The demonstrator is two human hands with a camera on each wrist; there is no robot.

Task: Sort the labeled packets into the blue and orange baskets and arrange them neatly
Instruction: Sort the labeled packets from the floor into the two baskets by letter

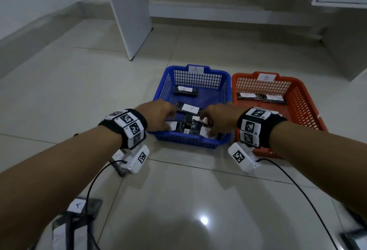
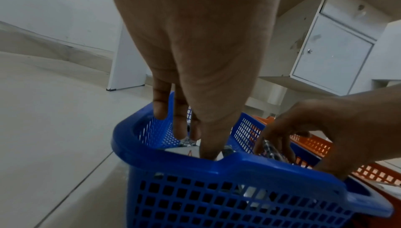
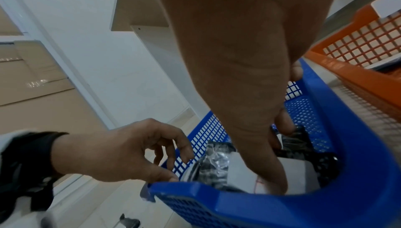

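- The blue basket, tagged "A" on its far rim, sits at the centre of the head view on the tiled floor; the orange basket, tagged "B", stands just beside it to the right.
- Both hands reach down into the near end of the blue basket, among a cluster of dark packets with white labels.
- The left hand points its fingers straight down; the tips rest on a white-labelled packet by the near wall. Nothing is curled round.
- The right hand has its fingers bent down onto a white label; in the left wrist view they curl round the edge of a shiny packet.
- Further back in the blue basket lie two more packets, one labelled "A" and one near the far wall.
- The orange basket holds two packets side by side at its far end.
- On the floor at lower left of the head view lies another packet labelled "A".
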